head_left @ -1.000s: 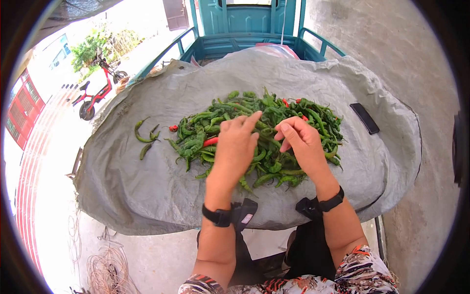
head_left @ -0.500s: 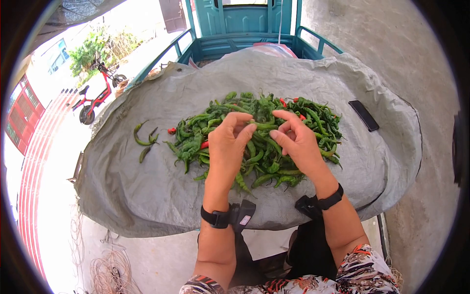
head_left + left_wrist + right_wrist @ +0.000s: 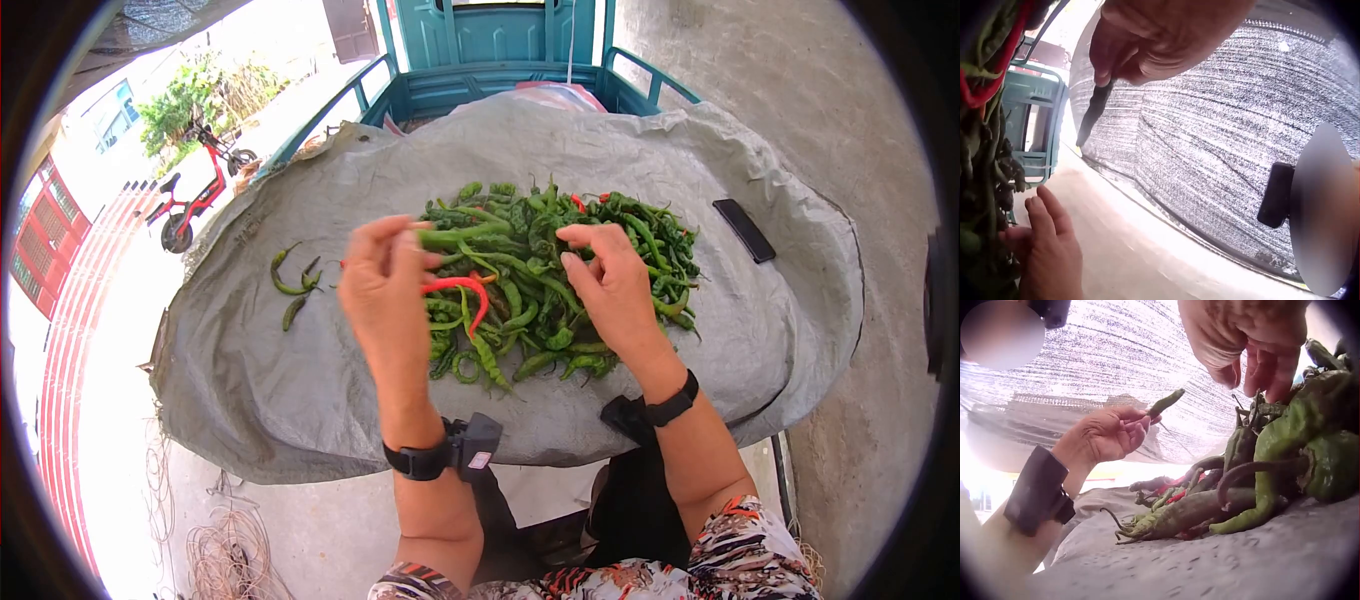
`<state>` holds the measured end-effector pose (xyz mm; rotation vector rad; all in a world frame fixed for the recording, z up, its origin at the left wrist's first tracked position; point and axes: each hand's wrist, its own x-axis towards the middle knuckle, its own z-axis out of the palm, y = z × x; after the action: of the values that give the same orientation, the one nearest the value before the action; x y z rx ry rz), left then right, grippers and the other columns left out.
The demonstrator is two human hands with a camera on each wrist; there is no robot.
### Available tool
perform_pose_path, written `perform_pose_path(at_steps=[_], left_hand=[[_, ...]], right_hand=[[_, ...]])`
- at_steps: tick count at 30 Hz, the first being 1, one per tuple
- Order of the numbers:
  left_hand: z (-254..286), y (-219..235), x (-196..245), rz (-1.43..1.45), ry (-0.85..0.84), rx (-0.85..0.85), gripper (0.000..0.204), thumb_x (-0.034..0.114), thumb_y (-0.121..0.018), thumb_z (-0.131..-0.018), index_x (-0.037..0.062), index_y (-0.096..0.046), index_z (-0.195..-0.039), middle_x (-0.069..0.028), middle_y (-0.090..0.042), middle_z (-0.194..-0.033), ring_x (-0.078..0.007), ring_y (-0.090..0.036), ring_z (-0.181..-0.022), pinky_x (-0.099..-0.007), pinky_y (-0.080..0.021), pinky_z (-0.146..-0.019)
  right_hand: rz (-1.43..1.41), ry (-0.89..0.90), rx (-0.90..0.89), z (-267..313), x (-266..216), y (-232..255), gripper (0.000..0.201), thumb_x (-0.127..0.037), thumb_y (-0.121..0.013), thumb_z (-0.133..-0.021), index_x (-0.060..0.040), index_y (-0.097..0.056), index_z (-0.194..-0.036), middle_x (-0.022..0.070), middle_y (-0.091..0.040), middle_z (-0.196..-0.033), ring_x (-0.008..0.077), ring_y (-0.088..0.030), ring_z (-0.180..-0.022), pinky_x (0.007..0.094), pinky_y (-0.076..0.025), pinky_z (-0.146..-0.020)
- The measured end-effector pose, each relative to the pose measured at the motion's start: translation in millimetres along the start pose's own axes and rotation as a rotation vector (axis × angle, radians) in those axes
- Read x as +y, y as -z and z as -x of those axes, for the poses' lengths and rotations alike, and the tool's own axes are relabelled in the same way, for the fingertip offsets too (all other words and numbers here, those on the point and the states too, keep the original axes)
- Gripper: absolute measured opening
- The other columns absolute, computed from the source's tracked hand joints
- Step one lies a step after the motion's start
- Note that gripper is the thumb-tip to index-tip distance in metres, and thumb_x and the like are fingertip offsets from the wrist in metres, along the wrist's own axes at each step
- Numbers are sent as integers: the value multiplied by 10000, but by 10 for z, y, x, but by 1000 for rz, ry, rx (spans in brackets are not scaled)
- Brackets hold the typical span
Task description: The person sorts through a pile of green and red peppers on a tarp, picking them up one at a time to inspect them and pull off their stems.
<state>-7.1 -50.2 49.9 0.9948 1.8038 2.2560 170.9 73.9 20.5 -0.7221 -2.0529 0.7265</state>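
Note:
A pile of green peppers with a few red ones lies on a grey tarp. My left hand is raised off the pile's left side and pinches one long green pepper by its end. The same pepper hangs from the fingers in the left wrist view, and the right wrist view shows it as pepper. My right hand hovers over the middle of the pile, fingers loosely bent just above the peppers, with nothing between them.
A few separate green peppers lie on the tarp to the left. A black phone rests at the right. The tarp covers a teal cart. A red scooter stands far left, wire coils on the floor below.
My left hand has lifted off the pile and moved left and toward me, taking a green pepper with it. The right hand has stayed over the pile.

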Motion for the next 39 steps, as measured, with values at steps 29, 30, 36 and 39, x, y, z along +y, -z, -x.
perform_pose_path(at_steps=[29,30,36,39], left_hand=[[205,-409,-63,99,-39,-310,149,95,-561,-989,17,-641,-1087,-60,-704,-926,-81,-586,-685,-222,-473,-599],[179,-351,-44,81,-14,-257,152,93,-556,-990,12,-640,-1088,-61,-704,-924,-82,-585,-683,-225,-472,-592],[-67,119,-129,-196,-22,108,239,127,-603,-954,6,-619,-1159,-51,-669,-841,-91,-568,-657,-241,-470,-574],[-84,222,-135,-402,-105,279,405,159,-663,-899,1,-572,-1261,-37,-619,-782,-112,-562,-694,-294,-487,-670]], right_hand=[[-298,73,251,5,-112,-97,280,2,-639,-882,-85,-671,-1147,58,-638,-1068,152,-633,-885,289,-515,-721],[-222,84,220,7,-102,-84,291,-6,-644,-875,-89,-665,-1153,58,-638,-1056,161,-632,-883,299,-515,-721],[185,188,-29,27,55,-125,275,-100,-699,-821,-109,-675,-1095,64,-653,-960,271,-609,-915,385,-508,-788],[192,163,-4,19,92,-138,209,-113,-713,-816,-106,-692,-1023,52,-658,-947,275,-609,-941,390,-502,-798]])
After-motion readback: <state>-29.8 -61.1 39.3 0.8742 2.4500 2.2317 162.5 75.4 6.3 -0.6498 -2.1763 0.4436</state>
